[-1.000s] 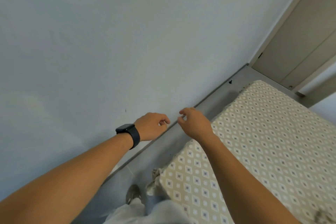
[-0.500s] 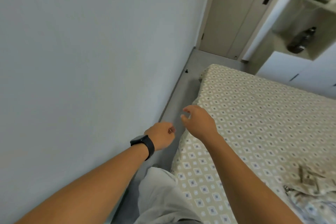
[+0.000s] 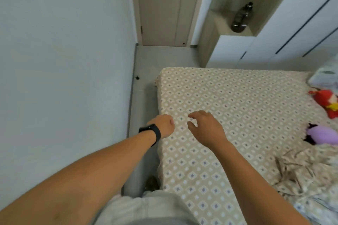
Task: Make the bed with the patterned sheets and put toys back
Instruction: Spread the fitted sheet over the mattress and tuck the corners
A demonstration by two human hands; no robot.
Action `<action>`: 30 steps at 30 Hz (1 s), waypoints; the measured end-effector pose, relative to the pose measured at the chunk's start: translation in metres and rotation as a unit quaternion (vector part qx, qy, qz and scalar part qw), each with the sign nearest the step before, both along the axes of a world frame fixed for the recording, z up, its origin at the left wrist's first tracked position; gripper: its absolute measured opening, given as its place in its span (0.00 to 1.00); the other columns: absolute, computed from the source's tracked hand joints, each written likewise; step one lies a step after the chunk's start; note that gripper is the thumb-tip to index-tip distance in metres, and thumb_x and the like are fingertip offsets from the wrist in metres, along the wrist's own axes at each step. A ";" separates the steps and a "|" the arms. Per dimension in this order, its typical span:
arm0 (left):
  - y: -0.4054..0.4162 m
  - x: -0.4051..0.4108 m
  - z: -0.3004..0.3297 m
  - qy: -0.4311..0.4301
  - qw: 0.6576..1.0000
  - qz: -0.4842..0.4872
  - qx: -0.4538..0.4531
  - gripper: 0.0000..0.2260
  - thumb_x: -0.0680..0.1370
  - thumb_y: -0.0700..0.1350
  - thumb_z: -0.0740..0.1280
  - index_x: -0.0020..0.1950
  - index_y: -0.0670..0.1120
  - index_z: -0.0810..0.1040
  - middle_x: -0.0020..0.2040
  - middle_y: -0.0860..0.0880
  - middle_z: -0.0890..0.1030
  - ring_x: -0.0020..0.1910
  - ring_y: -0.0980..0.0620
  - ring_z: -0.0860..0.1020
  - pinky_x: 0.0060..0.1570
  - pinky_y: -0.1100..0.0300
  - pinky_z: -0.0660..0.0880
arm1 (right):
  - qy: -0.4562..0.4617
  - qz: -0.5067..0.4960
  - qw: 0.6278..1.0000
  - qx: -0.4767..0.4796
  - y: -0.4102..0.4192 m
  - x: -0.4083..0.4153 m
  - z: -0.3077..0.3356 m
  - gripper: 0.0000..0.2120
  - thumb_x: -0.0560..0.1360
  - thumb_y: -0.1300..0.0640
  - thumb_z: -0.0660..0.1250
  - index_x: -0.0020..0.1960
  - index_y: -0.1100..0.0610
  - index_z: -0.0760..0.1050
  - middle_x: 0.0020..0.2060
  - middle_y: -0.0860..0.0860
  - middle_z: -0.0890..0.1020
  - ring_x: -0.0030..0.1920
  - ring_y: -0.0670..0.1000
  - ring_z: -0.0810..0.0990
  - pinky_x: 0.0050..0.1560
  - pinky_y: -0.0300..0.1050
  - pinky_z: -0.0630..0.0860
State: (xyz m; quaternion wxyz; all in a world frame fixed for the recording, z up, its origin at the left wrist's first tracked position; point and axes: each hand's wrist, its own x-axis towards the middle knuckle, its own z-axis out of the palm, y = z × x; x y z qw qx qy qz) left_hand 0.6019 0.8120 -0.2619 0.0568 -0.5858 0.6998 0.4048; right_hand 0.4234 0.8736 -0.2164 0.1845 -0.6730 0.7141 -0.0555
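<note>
**bedmaker_q:** Smoothing the fitted sheet (image 3: pixel 228 107) along the left edge of the bed, any tips? My left hand (image 3: pixel 163 126) is curled into a fist right at that edge holding nothing that I can see. My right hand (image 3: pixel 206 128) hovers just beside it, fingers loosely bent, empty.

**linen_lurker:** I'd flatten both palms and sweep from the left edge toward the far corner. That thin woven cotton with the diamond print looks taut already, so light pressure should do. Next job, I reckon, is the crumpled sheet (image 3: pixel 309 168) bunched in soft creases at the right edge. Shake it out first. The plush toys, a red one (image 3: pixel 326 101) and a rounded purple one (image 3: pixel 323 134), sit near the right edge, so lift them clear beforehand.
</note>
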 end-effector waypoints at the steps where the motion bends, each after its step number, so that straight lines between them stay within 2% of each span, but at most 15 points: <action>1: -0.020 -0.013 0.007 -0.001 1.000 -0.026 -0.004 0.10 0.82 0.51 0.58 0.52 0.52 0.78 0.49 0.51 0.81 0.47 0.48 0.80 0.51 0.48 0.80 | -0.003 -0.012 1.000 -0.007 -0.016 -0.006 0.006 0.18 0.82 0.47 0.62 0.70 0.50 0.75 0.64 0.47 0.78 0.63 0.51 0.74 0.57 0.48 0.75; 3: -0.063 -0.040 0.012 -0.011 0.997 -0.074 -0.012 0.11 0.82 0.52 0.58 0.54 0.51 0.78 0.50 0.51 0.81 0.46 0.48 0.80 0.50 0.50 0.80 | -0.006 -0.041 0.999 -0.009 -0.046 -0.019 0.012 0.18 0.82 0.47 0.62 0.69 0.50 0.75 0.64 0.47 0.78 0.64 0.51 0.74 0.57 0.48 0.76; 5: -0.094 -0.061 0.009 -0.031 0.991 -0.127 -0.017 0.11 0.81 0.51 0.59 0.52 0.48 0.79 0.49 0.49 0.82 0.43 0.47 0.79 0.48 0.52 0.80 | -0.006 -0.065 0.998 0.000 -0.067 -0.027 0.011 0.18 0.82 0.47 0.62 0.69 0.50 0.75 0.64 0.47 0.78 0.64 0.51 0.74 0.57 0.48 0.75; 8: -0.152 -0.097 -0.006 -0.049 0.977 -0.207 -0.006 0.12 0.81 0.51 0.60 0.53 0.48 0.81 0.48 0.48 0.83 0.42 0.46 0.80 0.47 0.51 0.80 | -0.006 -0.127 0.992 0.026 -0.105 -0.046 -0.003 0.18 0.82 0.47 0.62 0.69 0.50 0.74 0.64 0.47 0.78 0.64 0.52 0.74 0.57 0.49 0.76; 10: -0.188 -0.114 -0.017 -0.058 0.966 -0.252 0.002 0.12 0.81 0.50 0.59 0.52 0.48 0.81 0.46 0.47 0.83 0.39 0.44 0.79 0.42 0.50 0.79 | -0.011 -0.164 0.985 0.052 -0.125 -0.055 -0.015 0.18 0.82 0.46 0.61 0.70 0.49 0.74 0.64 0.47 0.77 0.64 0.51 0.74 0.57 0.50 0.76; 13: -0.255 -0.139 -0.037 -0.072 0.950 -0.305 0.006 0.11 0.81 0.48 0.58 0.43 0.46 0.74 0.39 0.44 0.76 0.32 0.46 0.69 0.32 0.55 0.67 | -0.012 -0.234 0.969 0.080 -0.168 -0.071 -0.036 0.18 0.82 0.46 0.61 0.71 0.49 0.73 0.64 0.47 0.77 0.64 0.52 0.74 0.57 0.51 0.76; 16: -0.329 -0.156 -0.044 -0.081 0.930 -0.357 0.018 0.10 0.82 0.47 0.58 0.42 0.48 0.71 0.37 0.46 0.71 0.31 0.47 0.65 0.33 0.56 0.62 | -0.028 -0.306 0.945 0.115 -0.226 -0.080 -0.047 0.19 0.82 0.47 0.60 0.71 0.50 0.72 0.65 0.48 0.77 0.65 0.52 0.73 0.57 0.50 0.76; 21: -0.423 -0.169 -0.024 -0.097 0.900 -0.425 0.004 0.08 0.81 0.49 0.59 0.46 0.50 0.75 0.43 0.48 0.76 0.37 0.46 0.72 0.37 0.55 0.69 | -0.048 -0.367 0.923 0.101 -0.300 -0.068 -0.033 0.19 0.82 0.47 0.60 0.72 0.49 0.72 0.67 0.47 0.76 0.66 0.52 0.73 0.58 0.50 0.76; 25: -0.476 -0.185 -0.008 -0.075 0.895 -0.440 -0.010 0.11 0.81 0.50 0.59 0.51 0.47 0.80 0.48 0.45 0.83 0.40 0.44 0.79 0.42 0.52 0.76 | -0.059 -0.390 0.913 0.104 -0.335 -0.058 -0.028 0.19 0.82 0.46 0.60 0.71 0.49 0.72 0.65 0.46 0.77 0.64 0.51 0.73 0.57 0.49 0.76; 30: -0.523 -0.195 -0.009 -0.028 0.886 -0.463 -0.002 0.11 0.81 0.51 0.60 0.54 0.50 0.79 0.55 0.47 0.81 0.49 0.44 0.81 0.53 0.46 0.80 | -0.039 -0.388 0.914 0.112 -0.401 -0.079 -0.040 0.19 0.82 0.47 0.61 0.71 0.50 0.73 0.66 0.50 0.76 0.65 0.54 0.74 0.59 0.51 0.76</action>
